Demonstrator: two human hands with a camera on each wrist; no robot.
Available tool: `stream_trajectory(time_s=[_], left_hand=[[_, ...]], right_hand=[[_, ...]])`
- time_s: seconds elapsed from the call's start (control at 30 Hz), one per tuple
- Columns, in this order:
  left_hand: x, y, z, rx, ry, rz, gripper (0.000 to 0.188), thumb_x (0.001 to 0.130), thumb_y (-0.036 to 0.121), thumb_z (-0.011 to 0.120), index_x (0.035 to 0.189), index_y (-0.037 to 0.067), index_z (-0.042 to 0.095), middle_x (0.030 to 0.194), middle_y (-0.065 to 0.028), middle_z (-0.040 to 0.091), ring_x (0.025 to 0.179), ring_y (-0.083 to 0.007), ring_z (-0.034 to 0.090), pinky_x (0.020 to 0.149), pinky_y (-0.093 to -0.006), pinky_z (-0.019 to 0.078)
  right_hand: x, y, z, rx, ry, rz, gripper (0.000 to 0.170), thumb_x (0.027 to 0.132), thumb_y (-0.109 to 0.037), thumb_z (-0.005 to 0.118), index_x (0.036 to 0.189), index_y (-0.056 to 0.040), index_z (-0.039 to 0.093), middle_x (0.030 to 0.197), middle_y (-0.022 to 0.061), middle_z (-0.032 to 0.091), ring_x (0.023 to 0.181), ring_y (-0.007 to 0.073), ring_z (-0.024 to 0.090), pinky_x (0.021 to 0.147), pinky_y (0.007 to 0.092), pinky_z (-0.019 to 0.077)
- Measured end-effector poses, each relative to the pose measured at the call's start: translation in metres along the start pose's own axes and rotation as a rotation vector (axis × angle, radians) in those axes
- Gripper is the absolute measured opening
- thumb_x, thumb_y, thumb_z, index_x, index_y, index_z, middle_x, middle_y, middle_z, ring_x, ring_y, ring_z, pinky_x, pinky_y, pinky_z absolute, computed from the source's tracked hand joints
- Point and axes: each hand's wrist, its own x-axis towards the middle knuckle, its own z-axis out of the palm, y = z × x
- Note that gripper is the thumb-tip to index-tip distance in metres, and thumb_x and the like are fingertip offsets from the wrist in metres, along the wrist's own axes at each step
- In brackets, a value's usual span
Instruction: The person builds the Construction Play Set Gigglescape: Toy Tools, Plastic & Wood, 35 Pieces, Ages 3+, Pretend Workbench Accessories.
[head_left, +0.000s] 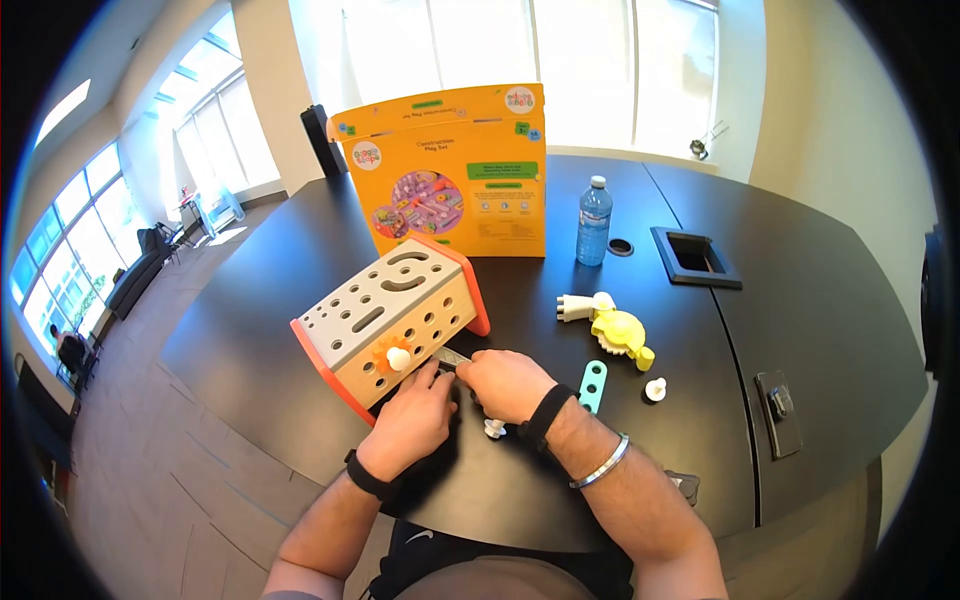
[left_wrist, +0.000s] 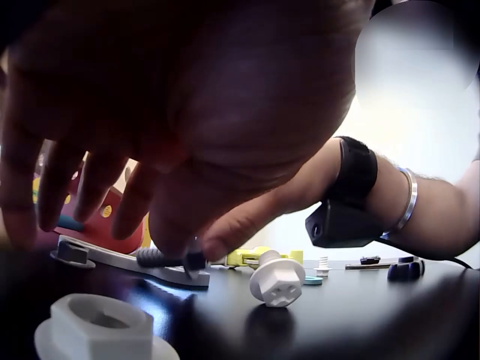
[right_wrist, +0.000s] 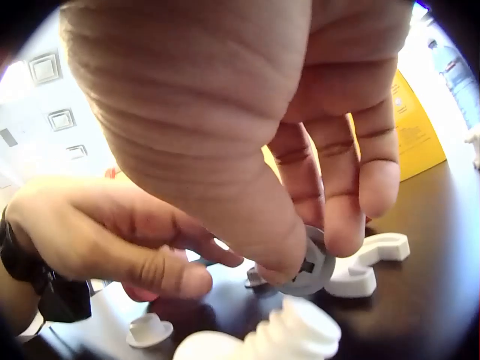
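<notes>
A box-shaped toy bench [head_left: 400,300] with grey top, holed tan side and red ends stands tilted before my hands. An orange gear and white knob [head_left: 398,358] sit on its side. My right hand [head_left: 507,385] pinches a grey bolt [right_wrist: 313,264] low over the table. Beside it my left hand [head_left: 413,415] reaches down with extended fingers, its thumb close to the bolt's dark threaded shaft [left_wrist: 157,258]; whether it touches is unclear. A pale flat strip [left_wrist: 176,274] lies behind the bolt. A white bolt [left_wrist: 277,280] and white nut [left_wrist: 97,330] lie nearby.
An orange-yellow carton [head_left: 460,180] stands behind the bench, with a water bottle [head_left: 594,222] to its right. Right of my hands are a yellow-and-white toy piece [head_left: 619,330], a teal holed strip [head_left: 593,385] and another white bolt [head_left: 655,389]. A table opening [head_left: 696,256] lies farther back.
</notes>
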Motion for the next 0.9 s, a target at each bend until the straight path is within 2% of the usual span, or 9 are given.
stream_trajectory(time_s=[0.1,0.17,0.27,0.33,0.47,0.57,0.77,0.83,0.9], left_hand=[[0.005,-0.004,-0.002,-0.041,-0.154,-0.015,0.053,0.1,0.022,0.081,0.145,-0.001,0.067,0.163,-0.0306,0.055,0.144,-0.0474,0.059,0.119,-0.0492,0.0508],[0.002,-0.005,-0.001,-0.006,-0.113,0.014,0.054,0.096,0.022,0.085,0.142,-0.001,0.069,0.155,-0.0284,0.06,0.137,-0.0462,0.064,0.116,-0.0482,0.0532],[-0.002,-0.007,0.002,0.036,-0.082,0.112,0.052,0.093,0.018,0.086,0.139,-0.001,0.071,0.138,-0.0245,0.067,0.122,-0.0438,0.071,0.109,-0.0487,0.0567],[0.001,-0.009,0.009,0.039,0.036,0.177,0.034,0.09,0.007,0.082,0.122,0.0,0.077,0.118,-0.0221,0.068,0.105,-0.0414,0.072,0.098,-0.05,0.0595],[0.011,-0.012,0.01,0.046,0.019,0.15,0.021,0.085,0.001,0.079,0.107,0.0,0.079,0.109,-0.02,0.069,0.099,-0.0411,0.071,0.091,-0.0515,0.0597],[0.006,0.0,-0.005,-0.002,0.006,0.12,0.017,0.089,-0.001,0.078,0.105,0.002,0.083,0.104,-0.0163,0.071,0.099,-0.0382,0.073,0.092,-0.0474,0.0618],[-0.022,0.036,-0.07,-0.117,0.231,0.152,0.02,0.087,0.0,0.082,0.107,0.001,0.08,0.118,-0.0147,0.076,0.107,-0.0365,0.076,0.095,-0.0454,0.0627],[-0.021,0.032,-0.086,-0.109,0.445,0.182,0.025,0.086,-0.005,0.083,0.11,0.0,0.079,0.127,-0.016,0.076,0.107,-0.034,0.077,0.094,-0.0428,0.0633],[-0.022,0.028,-0.095,-0.152,0.454,0.105,0.03,0.086,-0.011,0.079,0.114,-0.003,0.078,0.131,-0.017,0.076,0.101,-0.0318,0.079,0.09,-0.0397,0.0639]], right_hand=[[-0.008,-0.002,-0.025,0.031,0.171,0.053,0.026,0.092,-0.01,0.078,0.117,-0.0034,0.074,0.116,0.0206,0.075,0.103,0.042,0.079,0.091,0.0516,0.0649],[-0.007,0.008,-0.032,0.094,0.311,0.043,0.024,0.096,-0.014,0.078,0.117,-0.0054,0.071,0.113,0.0192,0.073,0.103,0.0426,0.077,0.091,0.0527,0.063],[-0.005,0.016,-0.046,0.176,0.451,0.032,0.021,0.097,-0.011,0.078,0.116,-0.0063,0.072,0.113,0.0182,0.072,0.102,0.0427,0.075,0.091,0.053,0.0617],[-0.001,0.02,-0.054,0.277,0.577,-0.042,0.018,0.096,-0.005,0.077,0.113,-0.004,0.074,0.11,0.0188,0.071,0.101,0.0434,0.073,0.091,0.0527,0.0604],[0.014,0.015,-0.059,0.572,0.598,-0.105,0.017,0.093,0.002,0.078,0.11,0.0011,0.076,0.107,0.0215,0.074,0.104,0.0446,0.073,0.091,0.049,0.0602],[0.024,0.02,-0.044,0.525,0.589,-0.184,0.023,0.092,0.003,0.08,0.115,0.0001,0.078,0.105,0.0201,0.075,0.097,0.0371,0.077,0.087,0.0421,0.0628],[0.031,0.018,-0.034,0.647,0.543,-0.205,0.023,0.093,0.001,0.082,0.117,-0.0013,0.079,0.105,0.0184,0.076,0.096,0.0331,0.077,0.087,0.0408,0.0626],[0.032,0.014,-0.033,0.649,0.562,-0.194,0.019,0.093,0.003,0.08,0.112,0.0013,0.077,0.105,0.0212,0.077,0.098,0.038,0.078,0.088,0.0433,0.0627],[0.037,0.016,-0.027,0.661,0.558,-0.182,0.02,0.093,0.0,0.081,0.112,0.0013,0.076,0.105,0.0217,0.077,0.099,0.0396,0.078,0.089,0.0438,0.0626]])
